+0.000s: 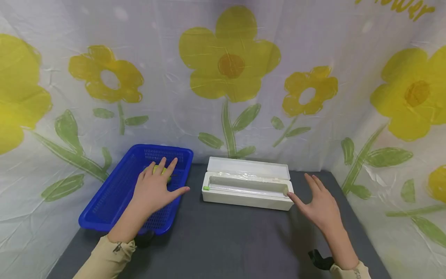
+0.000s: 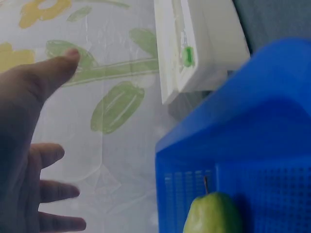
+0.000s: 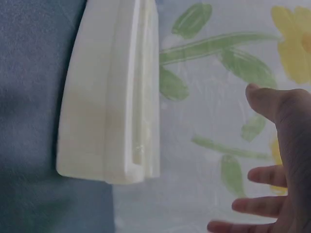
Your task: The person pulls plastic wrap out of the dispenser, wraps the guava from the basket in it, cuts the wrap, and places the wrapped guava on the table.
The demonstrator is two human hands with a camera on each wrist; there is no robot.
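My left hand hovers over the blue plastic basket with its fingers spread and nothing held. Beneath those fingers lies a green pear, partly hidden in the head view; its thin brown stem shows in the left wrist view. To the right of the basket, a long white cling film box sits with its lid tipped back. Clear film stretches inside it, and a small green slider is at its left end. My right hand is held in the air beside the box's right end, fingers extended, holding nothing.
Both objects stand on a dark grey table. Behind and at both sides hangs a pale curtain printed with yellow flowers and green leaves. A dark strap is by the right wrist.
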